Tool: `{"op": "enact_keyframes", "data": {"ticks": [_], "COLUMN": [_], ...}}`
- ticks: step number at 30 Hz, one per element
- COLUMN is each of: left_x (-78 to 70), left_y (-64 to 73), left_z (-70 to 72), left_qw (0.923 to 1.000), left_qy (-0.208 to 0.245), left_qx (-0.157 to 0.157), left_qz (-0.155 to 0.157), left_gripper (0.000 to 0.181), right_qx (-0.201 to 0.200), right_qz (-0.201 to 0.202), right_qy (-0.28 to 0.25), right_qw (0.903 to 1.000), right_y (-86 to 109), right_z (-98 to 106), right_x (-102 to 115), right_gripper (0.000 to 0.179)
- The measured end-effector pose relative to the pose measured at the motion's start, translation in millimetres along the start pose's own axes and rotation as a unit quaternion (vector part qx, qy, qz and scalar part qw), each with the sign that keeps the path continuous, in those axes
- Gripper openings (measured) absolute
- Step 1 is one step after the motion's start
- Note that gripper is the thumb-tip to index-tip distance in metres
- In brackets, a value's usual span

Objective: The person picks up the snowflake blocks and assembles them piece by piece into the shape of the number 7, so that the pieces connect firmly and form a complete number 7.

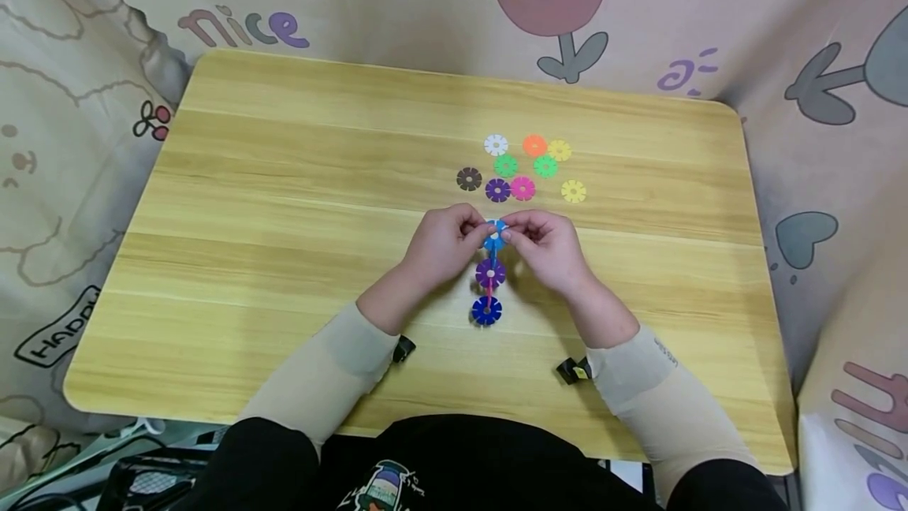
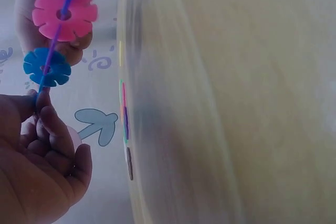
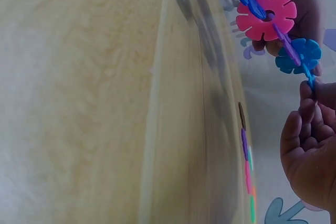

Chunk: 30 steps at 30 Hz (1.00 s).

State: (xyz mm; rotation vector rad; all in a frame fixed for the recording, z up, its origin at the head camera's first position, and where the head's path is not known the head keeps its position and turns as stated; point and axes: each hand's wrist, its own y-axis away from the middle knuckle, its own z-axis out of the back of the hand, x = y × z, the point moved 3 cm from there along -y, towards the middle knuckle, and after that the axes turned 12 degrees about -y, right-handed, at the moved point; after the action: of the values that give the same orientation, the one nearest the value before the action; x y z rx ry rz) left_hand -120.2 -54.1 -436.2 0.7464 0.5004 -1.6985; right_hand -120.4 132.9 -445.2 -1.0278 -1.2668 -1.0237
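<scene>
A chain of slotted plastic flower discs is held up in front of the person, over the table. At its far end is a light blue disc [image 1: 494, 236], pinched at its left edge by my left hand [image 1: 441, 243] and at its right edge by my right hand [image 1: 548, 249]. Below it come a blue disc [image 3: 300, 56] seen edge-on from the head, a purple disc [image 1: 490, 273], a pink disc [image 2: 59, 17] and a dark blue disc [image 1: 486, 311] at the near end. Neighbouring discs interlock at right angles through their slots.
Beyond the hands, several loose flower discs lie flat on the wooden table [image 1: 284, 259]: white [image 1: 496, 145], orange [image 1: 535, 146], brown [image 1: 469, 178], purple [image 1: 498, 191], pink [image 1: 522, 188], plus green and yellow ones. A patterned curtain [image 1: 397, 6] surrounds the table's back and sides.
</scene>
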Motion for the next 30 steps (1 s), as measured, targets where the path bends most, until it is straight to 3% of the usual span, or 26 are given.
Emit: {"op": "enact_keyframes", "data": {"ticks": [6,10,15,21,30], "left_x": [3.7,4.8,7.4,8.5,7.5], "left_y": [0.6,2.6,5.1,3.7,3.1], "left_z": [1.6,2.8,3.3,3.0,1.6], "left_qw": [0.9995,0.9991,0.9986,0.9989,0.9983], "left_qy": [0.022,0.027,0.029,0.026,0.044], "left_qx": [-0.007,-0.009,-0.011,-0.023,-0.018], "left_qz": [0.022,0.03,0.042,0.033,0.034], "left_gripper": [0.02,0.019,0.018,0.018,0.018], "right_qx": [-0.007,-0.035,-0.077,-0.101,-0.072], "right_qz": [0.03,0.05,0.04,0.002,-0.089], "right_qy": [0.011,0.096,0.22,0.301,0.37], "right_qw": [0.9994,0.9935,0.9717,0.9484,0.9221], "right_y": [-6.1,-11.6,-20.2,-31.6,-46.0], "right_z": [6,24,52,81,96], "right_x": [-2,0,-1,-9,-15], "right_gripper": [0.014,0.015,0.017,0.028,0.051]}}
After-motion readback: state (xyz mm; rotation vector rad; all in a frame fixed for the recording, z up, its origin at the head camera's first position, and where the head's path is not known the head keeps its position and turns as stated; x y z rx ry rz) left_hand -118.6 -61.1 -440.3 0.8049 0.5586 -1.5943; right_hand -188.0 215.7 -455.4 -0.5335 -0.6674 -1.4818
